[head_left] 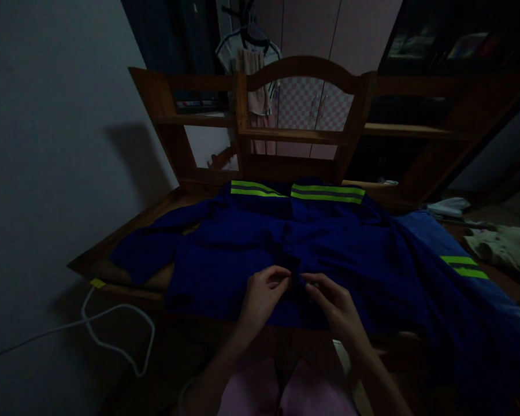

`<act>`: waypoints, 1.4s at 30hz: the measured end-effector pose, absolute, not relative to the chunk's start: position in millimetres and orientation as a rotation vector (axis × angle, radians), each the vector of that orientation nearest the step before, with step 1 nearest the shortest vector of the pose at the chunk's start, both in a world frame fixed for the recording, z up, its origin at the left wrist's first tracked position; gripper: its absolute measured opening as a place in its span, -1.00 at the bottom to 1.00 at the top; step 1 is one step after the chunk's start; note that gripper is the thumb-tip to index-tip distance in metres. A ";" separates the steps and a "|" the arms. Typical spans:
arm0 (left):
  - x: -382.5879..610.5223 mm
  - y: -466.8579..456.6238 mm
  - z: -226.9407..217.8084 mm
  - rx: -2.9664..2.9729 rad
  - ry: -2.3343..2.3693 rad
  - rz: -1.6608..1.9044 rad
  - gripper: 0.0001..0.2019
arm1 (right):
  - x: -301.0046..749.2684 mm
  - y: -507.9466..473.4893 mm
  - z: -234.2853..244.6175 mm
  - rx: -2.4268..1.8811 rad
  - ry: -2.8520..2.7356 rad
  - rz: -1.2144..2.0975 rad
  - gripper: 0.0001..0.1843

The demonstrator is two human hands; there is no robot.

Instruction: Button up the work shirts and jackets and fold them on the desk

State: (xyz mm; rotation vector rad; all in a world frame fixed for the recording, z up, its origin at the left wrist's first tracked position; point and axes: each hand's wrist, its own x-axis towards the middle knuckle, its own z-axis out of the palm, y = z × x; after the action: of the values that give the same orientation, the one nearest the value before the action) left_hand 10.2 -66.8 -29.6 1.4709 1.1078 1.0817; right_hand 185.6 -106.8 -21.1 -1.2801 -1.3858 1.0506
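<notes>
Blue jacket, spread face-up before the wooden shelf unit. Left hand and right hand both pinch its front near the hem. Probably light, soft, floppy, not fragile; best fingertip hold: front edges.

The bare left hand and bare right hand pinched the lower front opening of a dark blue cloth jacket with lime-and-grey bands, spread before a brown wooden shelf frame; a white cable looped at left, faded blue denim lay at right
</notes>
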 end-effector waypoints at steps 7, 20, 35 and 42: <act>10.0 -71.3 -35.8 1.506 1.112 1.137 -0.84 | 171.3 -114.9 -13.0 -1.265 -1.682 0.685 -0.72; 8.4 -77.1 -35.7 1.563 1.059 1.221 -0.87 | 166.6 -101.5 -19.9 -1.386 -1.663 0.538 -0.92; 3.2 -75.2 -32.8 1.502 1.033 1.138 -0.81 | 173.0 -88.1 -20.7 -1.341 -1.777 0.638 -0.94; 7.4 -70.6 -32.4 1.426 1.105 1.152 -0.80 | 170.4 -85.6 -25.6 -1.354 -1.764 0.638 -0.93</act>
State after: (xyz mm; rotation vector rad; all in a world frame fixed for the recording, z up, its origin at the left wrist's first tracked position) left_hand 7.4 -70.6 -32.4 1.4255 1.1052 1.1523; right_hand 170.4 -85.6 -25.6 -1.3542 -1.7639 0.6378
